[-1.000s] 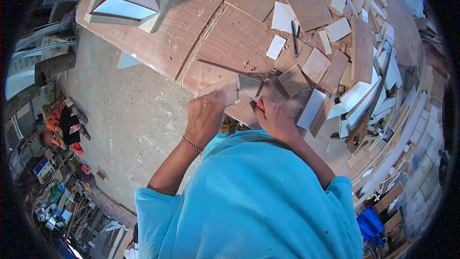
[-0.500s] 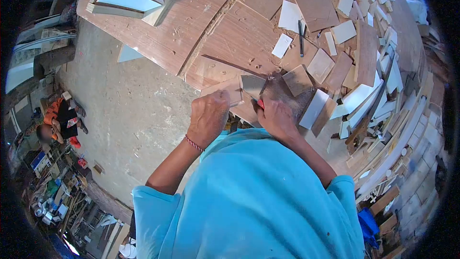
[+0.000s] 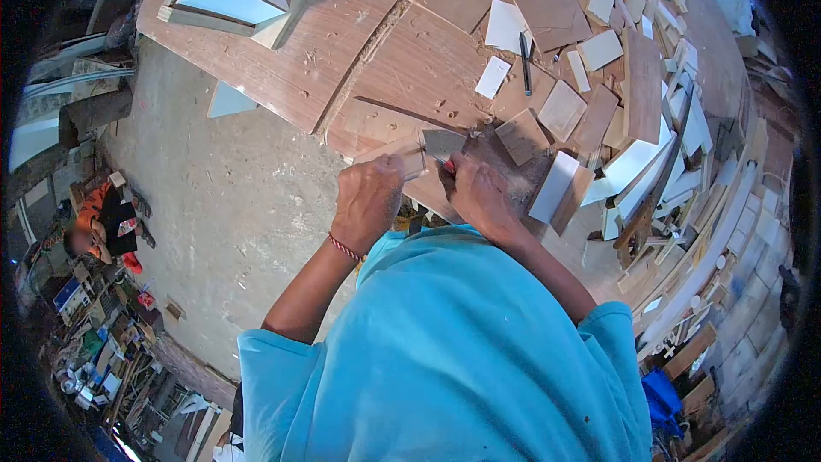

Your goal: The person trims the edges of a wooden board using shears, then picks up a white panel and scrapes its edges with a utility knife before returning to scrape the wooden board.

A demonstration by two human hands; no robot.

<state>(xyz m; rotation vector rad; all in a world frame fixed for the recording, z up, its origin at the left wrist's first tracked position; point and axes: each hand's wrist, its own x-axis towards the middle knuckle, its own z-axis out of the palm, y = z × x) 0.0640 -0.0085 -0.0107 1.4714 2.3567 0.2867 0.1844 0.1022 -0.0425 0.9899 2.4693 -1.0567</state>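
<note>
My left hand (image 3: 368, 195) is closed on the near end of a small flat wooden piece (image 3: 410, 152) at the front edge of the plywood table (image 3: 282, 64). Closed around a small red-handled tool (image 3: 449, 167) is my right hand (image 3: 479, 192); the tool's thin tip points left toward the wooden piece, and its exact kind is too small to make out. Just beyond the tool lies a dark grey flat piece (image 3: 443, 142). A square wooden offcut (image 3: 522, 137) rests to the right, amid dark dust.
Wood offcuts (image 3: 554, 15) and a black pen-like stick (image 3: 525, 64) lie on the table's right half. A white-faced wooden frame (image 3: 235, 0) stands at the far left. A handsaw (image 3: 637, 227) leans among boards at right. Another person (image 3: 107, 222) sits on the floor at left.
The red-handled tool and my right hand have shifted slightly left, nearer the wooden piece. The whole view has moved a little. Both hands keep their hold.
</note>
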